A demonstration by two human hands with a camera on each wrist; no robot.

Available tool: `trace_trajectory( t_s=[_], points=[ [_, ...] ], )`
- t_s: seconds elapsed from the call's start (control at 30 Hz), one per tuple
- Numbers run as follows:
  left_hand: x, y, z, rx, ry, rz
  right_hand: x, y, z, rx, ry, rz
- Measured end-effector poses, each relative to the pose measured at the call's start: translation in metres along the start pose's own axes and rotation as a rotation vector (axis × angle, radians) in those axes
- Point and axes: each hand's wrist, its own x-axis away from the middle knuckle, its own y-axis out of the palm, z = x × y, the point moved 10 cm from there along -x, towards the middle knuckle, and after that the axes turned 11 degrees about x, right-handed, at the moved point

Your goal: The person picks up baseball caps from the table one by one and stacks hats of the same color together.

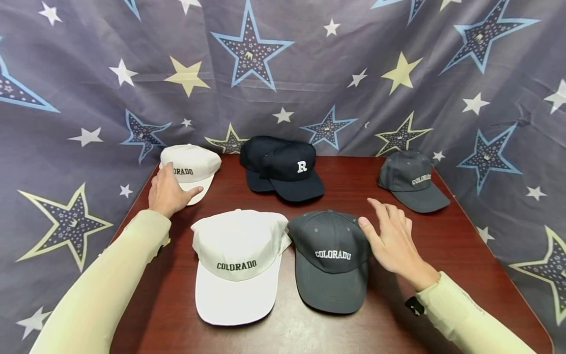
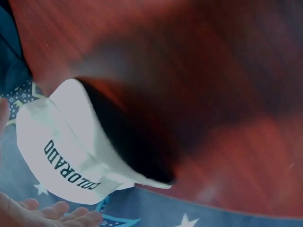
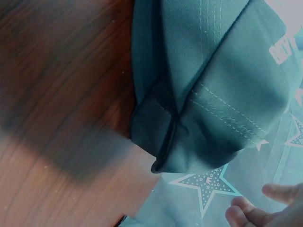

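Observation:
At the back left, my left hand is beside a white cap with dark COLORADO lettering, its fingers and thumb spread and overlapping the cap's near side. The left wrist view shows this white cap with the extended fingers at its crown. My right hand is held beside a dark grey COLORADO cap, thumb near its crown, fingers extended and nothing gripped. That grey cap fills much of the right wrist view. A larger-looking white COLORADO cap lies left of it, brim toward me.
Two navy caps overlap at the back middle, the front navy cap bearing a white R, the other navy cap behind it. Another grey cap sits back right. A star-printed cloth surrounds the reddish-brown table.

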Motion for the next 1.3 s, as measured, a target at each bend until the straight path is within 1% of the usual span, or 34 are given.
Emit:
trace_trajectory(
  t_s=[0.1, 0.17, 0.3, 0.47, 0.53, 0.63, 0.7, 0.77, 0.87, 1.0, 1.1, 1.2, 1.3],
  points=[
    [-0.009, -0.001, 0.010, -0.044, 0.092, 0.005, 0.001, 0.000, 0.000, -0.002, -0.002, 0.002],
    [-0.015, -0.002, 0.017, -0.078, 0.143, 0.002, 0.001, 0.000, 0.001, -0.003, -0.006, 0.005],
    [-0.027, 0.001, 0.026, -0.134, 0.197, -0.039, 0.002, 0.000, 0.000, -0.009, -0.012, 0.007],
    [-0.038, 0.002, 0.029, -0.182, 0.205, -0.096, 0.002, -0.001, 0.000, -0.015, -0.021, 0.010],
    [-0.043, 0.002, 0.030, -0.195, 0.196, -0.130, 0.001, -0.002, 0.000, -0.014, -0.021, 0.010],
    [-0.049, 0.007, 0.031, -0.211, 0.185, -0.188, 0.001, -0.002, 0.002, -0.013, -0.018, 0.007],
    [-0.050, 0.013, 0.031, -0.229, 0.179, -0.231, 0.001, -0.002, 0.002, -0.013, -0.015, 0.003],
    [-0.050, 0.017, 0.031, -0.245, 0.182, -0.254, 0.001, -0.002, 0.003, -0.013, -0.017, 0.004],
    [-0.049, 0.020, 0.032, -0.270, 0.210, -0.251, 0.001, -0.002, 0.004, -0.010, -0.020, 0.006],
    [-0.046, 0.020, 0.037, -0.299, 0.267, -0.207, 0.002, -0.002, 0.007, -0.004, -0.018, 0.012],
    [-0.043, 0.020, 0.039, -0.318, 0.291, -0.195, 0.002, -0.002, 0.008, -0.003, -0.012, 0.012],
    [-0.042, 0.021, 0.034, -0.310, 0.286, -0.194, 0.003, -0.001, 0.010, -0.003, -0.007, 0.010],
    [-0.042, 0.023, 0.024, -0.251, 0.250, -0.213, 0.004, 0.000, 0.014, 0.001, 0.002, 0.009]
  ],
)
